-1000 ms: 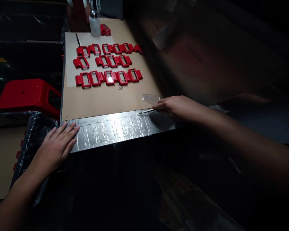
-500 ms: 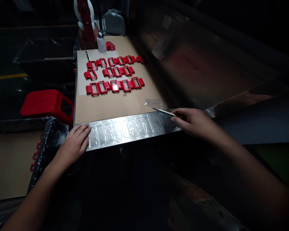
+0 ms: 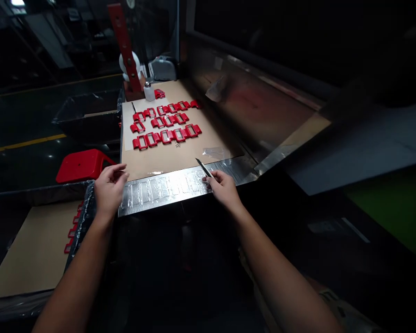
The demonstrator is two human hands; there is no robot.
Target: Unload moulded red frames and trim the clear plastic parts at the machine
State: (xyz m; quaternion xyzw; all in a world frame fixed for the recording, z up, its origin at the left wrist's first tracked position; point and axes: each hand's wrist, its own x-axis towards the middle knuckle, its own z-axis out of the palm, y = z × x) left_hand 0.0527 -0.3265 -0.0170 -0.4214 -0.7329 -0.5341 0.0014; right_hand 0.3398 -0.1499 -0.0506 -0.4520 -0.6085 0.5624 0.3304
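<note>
My right hand [image 3: 222, 186] is closed on a slim knife-like tool [image 3: 205, 168], its dark tip pointing up and left over the near edge of the brown sheet [image 3: 152, 163]. Beneath lies a shiny metal strip [image 3: 159, 207] with clear film pieces in rectangular outlines on it. At the strip's left end my left hand [image 3: 110, 187] is raised, fingers curled but apart, with nothing seen in it. Several red frame-shaped parts [image 3: 165, 137] stand in rows on the sheet. A clear film scrap [image 3: 215, 151] lies near the strip's right part.
Farther back are a white bottle [image 3: 149, 93], a red upright post [image 3: 127, 51] and a grey tape dispenser [image 3: 164, 69]. To the left stand a red stool [image 3: 80, 164] and a black-lined bin [image 3: 86, 203] holding cardboard and red parts. A metal panel [image 3: 263, 111] rises at the right.
My left hand has lifted off the strip, its fingers now curled. My right hand has moved left with the tool, which now points more steeply upward. The view has shifted.
</note>
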